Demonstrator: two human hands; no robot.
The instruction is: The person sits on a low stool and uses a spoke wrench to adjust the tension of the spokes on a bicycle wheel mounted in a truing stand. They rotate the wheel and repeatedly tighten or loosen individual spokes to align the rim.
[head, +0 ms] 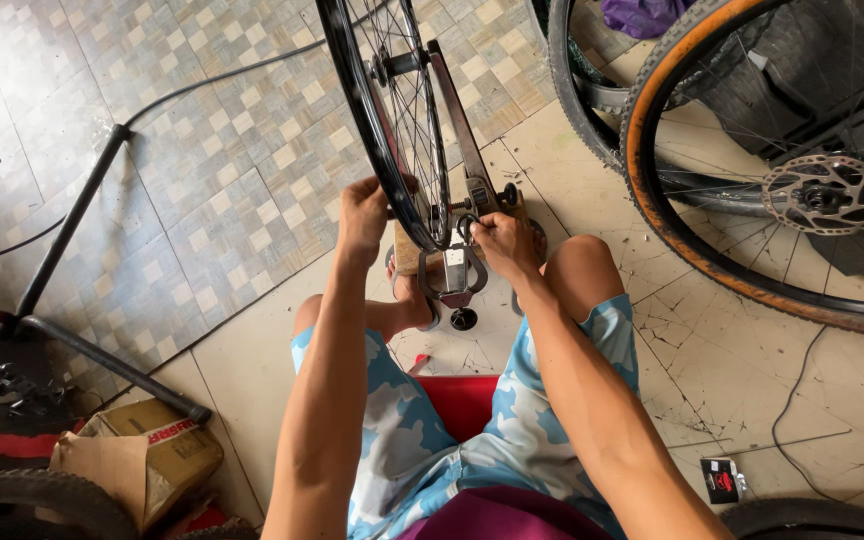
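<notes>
My left hand gripped the black wheel rim at frame centre, my right hand pinched on the truing stand just beside it, tan-walled tyre sat upper right

Both hands forward, fingers curled

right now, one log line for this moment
left hand gripping wheel rim | right hand at truing stand | person seated
</notes>
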